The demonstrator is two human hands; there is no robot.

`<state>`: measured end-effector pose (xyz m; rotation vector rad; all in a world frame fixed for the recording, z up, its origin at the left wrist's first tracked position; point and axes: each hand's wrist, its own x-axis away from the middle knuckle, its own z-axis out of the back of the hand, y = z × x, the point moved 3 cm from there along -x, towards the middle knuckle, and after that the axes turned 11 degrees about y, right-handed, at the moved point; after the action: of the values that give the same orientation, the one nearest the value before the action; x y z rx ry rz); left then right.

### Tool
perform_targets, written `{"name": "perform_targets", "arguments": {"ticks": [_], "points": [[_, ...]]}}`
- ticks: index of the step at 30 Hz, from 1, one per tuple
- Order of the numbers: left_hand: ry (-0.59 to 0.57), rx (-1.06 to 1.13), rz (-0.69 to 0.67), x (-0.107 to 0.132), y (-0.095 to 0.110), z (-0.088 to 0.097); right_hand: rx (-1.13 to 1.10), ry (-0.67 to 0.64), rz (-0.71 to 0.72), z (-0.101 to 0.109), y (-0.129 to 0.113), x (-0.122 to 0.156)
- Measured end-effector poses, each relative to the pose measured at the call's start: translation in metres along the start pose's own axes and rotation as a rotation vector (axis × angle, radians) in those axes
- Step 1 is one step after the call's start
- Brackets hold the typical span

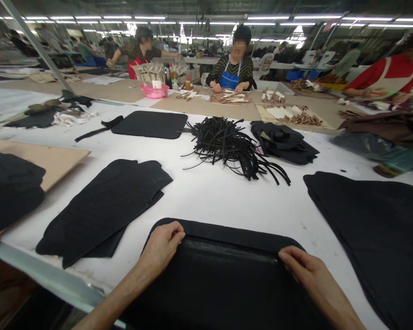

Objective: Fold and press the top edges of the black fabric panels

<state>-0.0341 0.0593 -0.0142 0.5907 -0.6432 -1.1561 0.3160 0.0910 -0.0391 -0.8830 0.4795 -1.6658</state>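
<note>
A large black panel point(227, 284) with rounded corners lies in front of me at the table's near edge. My left hand point(165, 243) is closed in a pinch near its upper left corner. Near the upper right corner, the thumb and fingers of my right hand point(301, 263) pinch the black material. A thin dark edge with a slight shine runs straight between both hands, below the panel's far border. Whether this edge is a separate strip or a fold, I cannot tell. Beyond the panel lies a tangled heap of narrow black strips point(223, 142).
Stacked black pieces lie left point(106, 208) and right point(375, 224) of me on the white table point(223, 201). Farther back are a black rounded panel point(149, 124) and a crumpled black bundle point(282, 140). Co-workers stand across the table, near a pink basket point(154, 91).
</note>
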Motion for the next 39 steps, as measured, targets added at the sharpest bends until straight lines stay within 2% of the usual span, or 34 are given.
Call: {"name": "perform_targets", "arguments": {"ticks": [8, 17, 21, 31, 39], "points": [[0.011, -0.115, 0.02, -0.009, -0.007, 0.0, 0.085, 0.026, -0.03, -0.003, 0.001, -0.003], [-0.022, -0.146, 0.031, -0.014, -0.009, -0.003, 0.078, 0.033, -0.016, -0.01, 0.017, -0.01], [-0.032, -0.132, 0.032, -0.016, -0.01, -0.003, 0.071, 0.028, -0.032, -0.012, 0.022, -0.013], [-0.056, -0.041, 0.053, -0.018, -0.013, -0.002, 0.127, 0.003, -0.04, -0.008, 0.016, -0.011], [-0.138, 0.069, 0.155, -0.016, -0.015, -0.003, 0.142, 0.006, -0.042, -0.008, 0.012, -0.007]]}}
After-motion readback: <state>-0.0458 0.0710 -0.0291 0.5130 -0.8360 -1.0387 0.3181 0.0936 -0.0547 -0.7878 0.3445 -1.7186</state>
